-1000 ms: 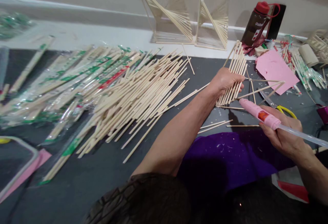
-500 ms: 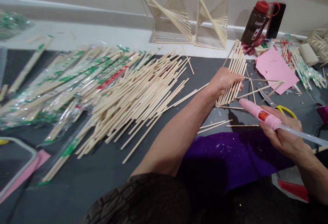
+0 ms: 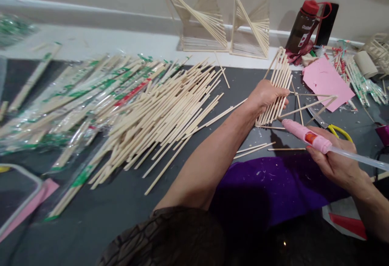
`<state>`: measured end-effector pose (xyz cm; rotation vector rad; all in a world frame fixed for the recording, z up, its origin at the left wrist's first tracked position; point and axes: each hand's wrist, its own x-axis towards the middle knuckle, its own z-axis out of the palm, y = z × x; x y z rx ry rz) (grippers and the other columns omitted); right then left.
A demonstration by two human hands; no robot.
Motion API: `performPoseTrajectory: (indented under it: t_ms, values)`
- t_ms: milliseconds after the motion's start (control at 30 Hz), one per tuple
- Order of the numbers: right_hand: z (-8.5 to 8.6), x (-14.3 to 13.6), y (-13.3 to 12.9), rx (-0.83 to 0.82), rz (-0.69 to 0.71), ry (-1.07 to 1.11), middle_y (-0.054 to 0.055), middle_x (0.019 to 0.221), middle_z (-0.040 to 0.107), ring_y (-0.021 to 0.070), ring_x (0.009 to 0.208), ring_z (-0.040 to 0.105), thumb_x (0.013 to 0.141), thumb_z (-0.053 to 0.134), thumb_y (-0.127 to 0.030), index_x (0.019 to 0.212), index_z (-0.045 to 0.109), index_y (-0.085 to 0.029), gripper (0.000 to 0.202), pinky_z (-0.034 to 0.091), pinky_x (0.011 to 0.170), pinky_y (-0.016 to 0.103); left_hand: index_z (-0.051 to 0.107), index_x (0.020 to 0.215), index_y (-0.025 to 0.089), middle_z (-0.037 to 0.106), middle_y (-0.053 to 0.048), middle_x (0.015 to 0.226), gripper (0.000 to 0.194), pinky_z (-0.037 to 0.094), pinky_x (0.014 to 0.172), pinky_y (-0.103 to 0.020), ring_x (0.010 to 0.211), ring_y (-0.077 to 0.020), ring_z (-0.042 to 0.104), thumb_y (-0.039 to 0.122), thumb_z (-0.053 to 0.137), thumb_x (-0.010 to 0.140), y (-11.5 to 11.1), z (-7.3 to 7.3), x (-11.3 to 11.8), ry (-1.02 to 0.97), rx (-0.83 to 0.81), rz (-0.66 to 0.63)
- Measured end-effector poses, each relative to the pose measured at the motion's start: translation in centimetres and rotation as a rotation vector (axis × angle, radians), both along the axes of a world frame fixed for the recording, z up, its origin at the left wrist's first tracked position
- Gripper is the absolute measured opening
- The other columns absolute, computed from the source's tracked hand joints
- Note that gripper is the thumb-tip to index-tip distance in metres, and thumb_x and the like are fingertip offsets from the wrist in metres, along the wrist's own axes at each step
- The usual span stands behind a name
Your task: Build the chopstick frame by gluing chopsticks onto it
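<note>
My left hand [image 3: 268, 96] grips a frame of wooden sticks [image 3: 281, 73], its thumb across a row of closely set parallel sticks. A triangular part of that frame juts out to the right. In my right hand [image 3: 337, 152] is a pink glue gun [image 3: 300, 132] with a long clear glue stick in its back end. The nozzle is at the lower end of the row, close to the stick ends; whether it touches them I cannot tell. Loose sticks [image 3: 252, 149] lie just below the frame. A purple cloth [image 3: 267, 181] is under my right hand.
A big pile of bare sticks [image 3: 179, 108] and wrapped chopsticks [image 3: 91, 83] covers the left. Two stick structures [image 3: 209, 22] [image 3: 255, 26] stand by the wall. At the right are a bottle [image 3: 300, 28], pink paper [image 3: 328, 81] and yellow-handled scissors [image 3: 340, 131].
The glue gun and my right hand have shifted slightly to the left, bringing the nozzle a little further along the stick ends. My left hand keeps its hold.
</note>
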<state>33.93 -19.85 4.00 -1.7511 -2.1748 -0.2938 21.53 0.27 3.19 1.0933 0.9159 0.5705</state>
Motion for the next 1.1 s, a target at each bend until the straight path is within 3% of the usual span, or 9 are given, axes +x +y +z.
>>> performPoseTrajectory:
  t_ms: [700, 1100]
  values:
    - [0.4, 0.1, -0.2, -0.091, -0.037, 0.06, 0.012, 0.115, 0.073, 0.024, 0.086, 0.073, 0.097, 0.048, -0.031, 0.131, 0.059, -0.019, 0.038, 0.058, 0.069, 0.036, 0.058, 0.064, 0.013, 0.059, -0.001, 0.05, 0.018, 0.055, 0.066, -0.028, 0.05, -0.0112, 0.059, 0.009, 0.067, 0.08, 0.1, -0.4, 0.0, -0.027, -0.004, 0.001]
    - [-0.5, 0.8, -0.4, 0.02, -0.007, 0.045, 0.014, 0.108, 0.075, 0.0236, 0.082, 0.073, 0.096, 0.051, -0.03, 0.126, 0.06, -0.013, 0.035, 0.057, 0.067, 0.033, 0.059, 0.067, 0.013, 0.061, -0.002, 0.051, 0.014, 0.056, 0.067, -0.029, 0.047, -0.0111, 0.058, 0.008, 0.065, 0.079, -0.1, 0.0, -0.1, -0.011, -0.017, 0.006]
